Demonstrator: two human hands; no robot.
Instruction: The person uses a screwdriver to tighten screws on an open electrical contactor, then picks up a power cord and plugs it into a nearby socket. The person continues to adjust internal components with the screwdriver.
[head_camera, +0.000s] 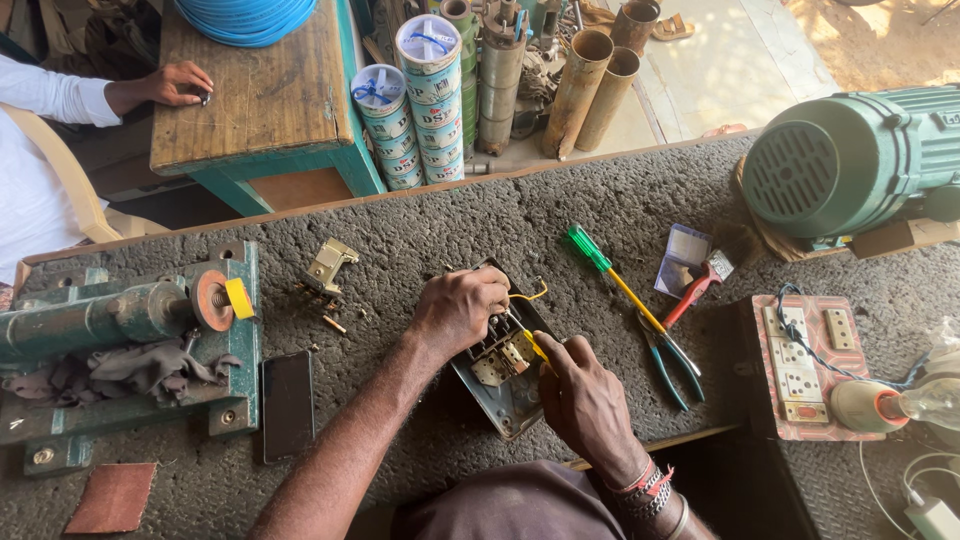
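- A grey switch box (500, 385) is held steady on the rough bench (600, 200) by the left hand (458, 308), whose fingers are curled over the box's upper edge.
- A yellow-handled tool (533, 345) is gripped in the closed right hand (582, 395) and pressed into the metal contacts (498, 362) inside the box, just between the two hands.
- A loose yellow wire (530, 295) is seen curling out of the box beside the left fingertips.
- A green-handled screwdriver (612, 275) is laid just beyond the right hand, with green-handled pliers (670, 360) and a red-handled tool (695, 290) further out on the same side.
- A small metal fitting (330, 265) and a dark phone (288, 403) are left on the far side of the left forearm, near a green vise (120, 330).
- A green motor (850, 160) is set well away past the right hand.
- Another person's hand (172, 82) is rested on a wooden table (260, 100) beyond the bench.
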